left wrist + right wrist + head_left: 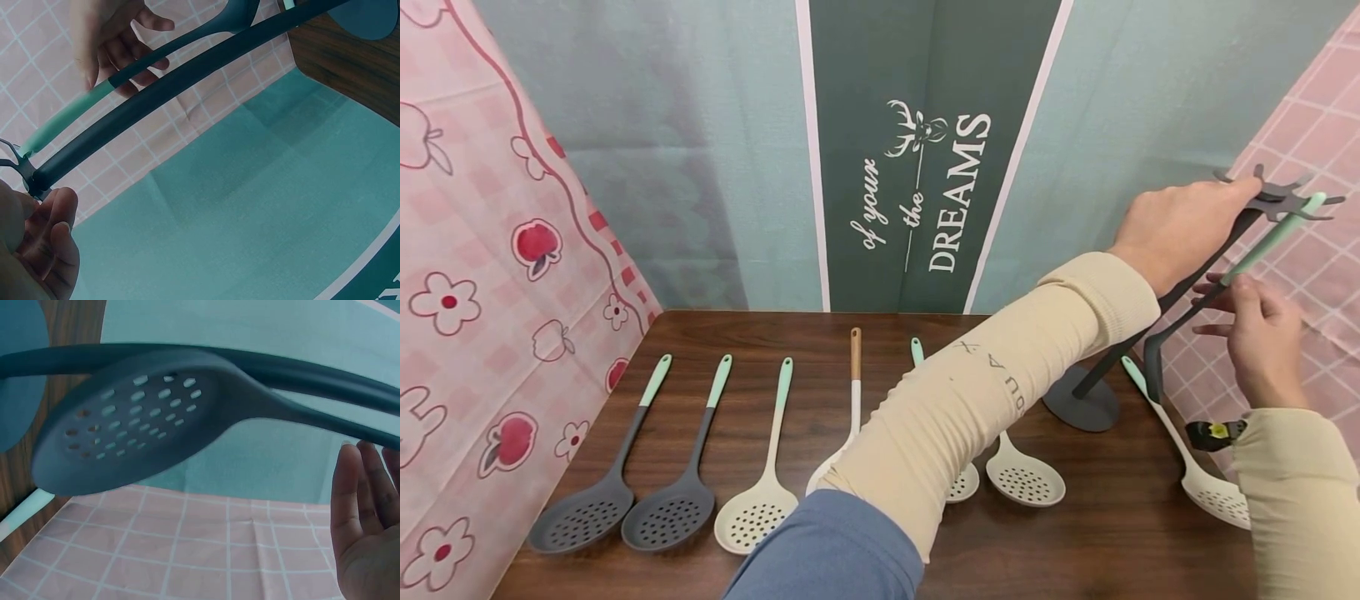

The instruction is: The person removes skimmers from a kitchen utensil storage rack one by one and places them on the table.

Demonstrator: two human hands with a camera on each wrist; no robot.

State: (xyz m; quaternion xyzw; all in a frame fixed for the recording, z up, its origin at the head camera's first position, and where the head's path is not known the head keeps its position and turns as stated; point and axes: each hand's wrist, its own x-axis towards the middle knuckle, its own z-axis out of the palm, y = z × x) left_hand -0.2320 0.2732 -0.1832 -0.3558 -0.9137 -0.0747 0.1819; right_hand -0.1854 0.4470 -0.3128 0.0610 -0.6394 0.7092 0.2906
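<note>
On the right, my left hand (1187,225) holds the top of a dark utensil stand (1101,367), where its hooks (1292,202) spread out. A dark grey skimmer (150,419) with a mint handle (1273,237) hangs there, its handle end at a hook and its perforated bowl low beside the pole. My right hand (1266,333) is at this handle, fingers extended behind it and thumb beside it; in the left wrist view the thumb (87,72) lies close to where mint meets grey. Whether it bears any weight cannot be seen.
On the wooden table (1112,542) lie two grey skimmers (670,512) and several white ones (756,517), partly hidden by my left arm. Another white skimmer (1213,496) lies right of the stand's round base (1082,404). Cloths hang behind and at both sides.
</note>
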